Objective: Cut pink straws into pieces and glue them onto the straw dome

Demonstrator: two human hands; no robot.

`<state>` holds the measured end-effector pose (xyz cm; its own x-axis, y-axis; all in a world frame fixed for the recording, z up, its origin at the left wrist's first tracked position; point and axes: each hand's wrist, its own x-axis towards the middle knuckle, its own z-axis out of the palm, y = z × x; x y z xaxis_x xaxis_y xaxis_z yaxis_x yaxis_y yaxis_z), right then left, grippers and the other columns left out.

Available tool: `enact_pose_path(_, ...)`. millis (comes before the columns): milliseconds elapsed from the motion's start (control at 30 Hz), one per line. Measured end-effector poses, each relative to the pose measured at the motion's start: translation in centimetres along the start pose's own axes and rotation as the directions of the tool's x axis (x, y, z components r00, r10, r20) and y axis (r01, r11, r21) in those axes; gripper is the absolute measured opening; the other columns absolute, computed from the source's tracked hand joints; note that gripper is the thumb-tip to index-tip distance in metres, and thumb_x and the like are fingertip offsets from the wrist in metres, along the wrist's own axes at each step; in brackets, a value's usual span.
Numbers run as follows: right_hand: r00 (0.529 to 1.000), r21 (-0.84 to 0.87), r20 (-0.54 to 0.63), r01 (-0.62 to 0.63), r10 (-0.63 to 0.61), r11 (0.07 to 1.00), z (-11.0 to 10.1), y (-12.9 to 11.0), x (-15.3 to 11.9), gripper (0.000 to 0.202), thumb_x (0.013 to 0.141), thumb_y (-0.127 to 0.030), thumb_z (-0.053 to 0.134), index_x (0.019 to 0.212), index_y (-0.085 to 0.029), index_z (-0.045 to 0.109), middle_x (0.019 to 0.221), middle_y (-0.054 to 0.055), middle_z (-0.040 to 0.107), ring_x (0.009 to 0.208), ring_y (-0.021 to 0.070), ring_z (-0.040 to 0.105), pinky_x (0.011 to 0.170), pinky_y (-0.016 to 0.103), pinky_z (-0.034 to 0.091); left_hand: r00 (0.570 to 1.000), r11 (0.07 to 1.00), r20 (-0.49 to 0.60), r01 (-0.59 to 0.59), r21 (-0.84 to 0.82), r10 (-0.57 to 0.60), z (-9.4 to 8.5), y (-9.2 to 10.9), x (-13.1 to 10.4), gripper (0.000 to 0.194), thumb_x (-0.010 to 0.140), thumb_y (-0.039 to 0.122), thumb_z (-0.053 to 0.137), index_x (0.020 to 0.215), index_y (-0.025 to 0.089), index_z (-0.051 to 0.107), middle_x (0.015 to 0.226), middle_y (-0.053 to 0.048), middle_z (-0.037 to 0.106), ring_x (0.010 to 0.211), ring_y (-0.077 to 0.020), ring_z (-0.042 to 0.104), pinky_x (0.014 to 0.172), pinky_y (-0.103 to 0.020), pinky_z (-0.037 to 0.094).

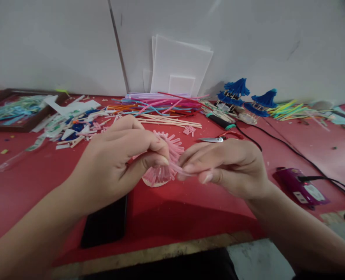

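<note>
My left hand (118, 159) pinches one end of a thin, pale pink plastic strip (176, 168) between thumb and forefinger. The other end runs into the fingers of my right hand (232, 165), which are closed around it. Just behind the strip stands a small pink piece (157, 177) made of many short tubes fanned out over a round, pale base. My hands hide part of it, and I cannot tell whether the strip touches it. Scissors (212, 139) with red handles lie beyond my right hand. Below my left wrist rests a black phone (106, 223).
Colourful sticks (161, 104) and cut scraps (76, 122) lie along the wall, near a wooden frame (29, 126). Blue-roofed models (233, 91) stand at the back right. A green-and-black handled tool (220, 121) and a purple power box (302, 186) with black cords occupy the right.
</note>
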<state>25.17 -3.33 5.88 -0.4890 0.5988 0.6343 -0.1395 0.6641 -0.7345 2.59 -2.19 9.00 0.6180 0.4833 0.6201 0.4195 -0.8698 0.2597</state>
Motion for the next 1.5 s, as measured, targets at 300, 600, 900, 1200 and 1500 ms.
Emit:
enact_pose_path(300,0.883,-0.355,-0.419,0.055,-0.211,0.933,0.5,1.1,-1.2,0.023,0.080,-0.012,0.071,0.096,-0.028,0.072,0.085,0.000,0.077,0.082,0.0181,0.074,0.074,0.034,0.063,0.990,0.989,-0.017,0.139,-0.048,-0.140,0.7,0.1,-1.1,0.010,0.091,0.016,0.053,0.087,0.025,0.057,0.080,0.003,0.064,0.070,-0.0131,0.054,0.064,-0.028,0.043)
enact_pose_path(600,0.896,-0.779,0.065,0.321,-0.440,0.539,0.6,1.8,-1.6,0.020,0.072,-0.007,0.076,0.090,-0.017,0.071,0.088,0.007,0.077,0.086,0.0210,0.073,0.073,0.034,0.065,0.941,0.956,-0.171,0.294,-0.011,-0.291,1.4,-1.3,-2.1,0.018,0.092,0.028,0.059,0.108,0.022,0.061,0.093,0.000,0.065,0.084,-0.0147,0.061,0.080,-0.029,0.048)
enact_pose_path(900,0.916,-0.842,0.030,0.240,-0.401,0.484,1.5,2.5,-2.0,0.010,0.076,-0.013,0.075,0.078,-0.021,0.071,0.077,0.001,0.074,0.077,0.0165,0.065,0.066,0.032,0.059,0.905,0.907,-0.050,0.422,-0.006,-0.421,2.6,-0.1,-2.1,0.040,0.087,0.036,0.059,0.125,0.024,0.053,0.126,-0.006,0.064,0.117,-0.0270,0.062,0.096,-0.037,0.055)
enact_pose_path(1200,0.956,-0.799,0.050,0.211,-0.288,0.563,1.5,2.3,-2.1,0.006,0.079,-0.017,0.074,0.084,-0.017,0.071,0.080,0.005,0.074,0.081,0.0172,0.063,0.076,0.034,0.057,0.891,0.892,-0.058,0.446,-0.070,-0.450,3.3,-0.1,-2.0,0.036,0.087,0.029,0.060,0.122,0.022,0.053,0.124,-0.006,0.065,0.111,-0.0252,0.066,0.092,-0.033,0.058)
enact_pose_path(1500,0.966,-0.806,0.012,0.161,-0.257,0.569,1.7,2.5,-2.2,0.005,0.083,-0.018,0.068,0.085,-0.021,0.072,0.082,0.003,0.070,0.085,0.0170,0.059,0.077,0.035,0.052,0.868,0.874,-0.100,0.483,-0.051,-0.486,3.6,0.2,-1.7,0.031,0.087,0.036,0.060,0.117,0.027,0.054,0.121,-0.003,0.067,0.108,-0.0238,0.068,0.087,-0.031,0.059)
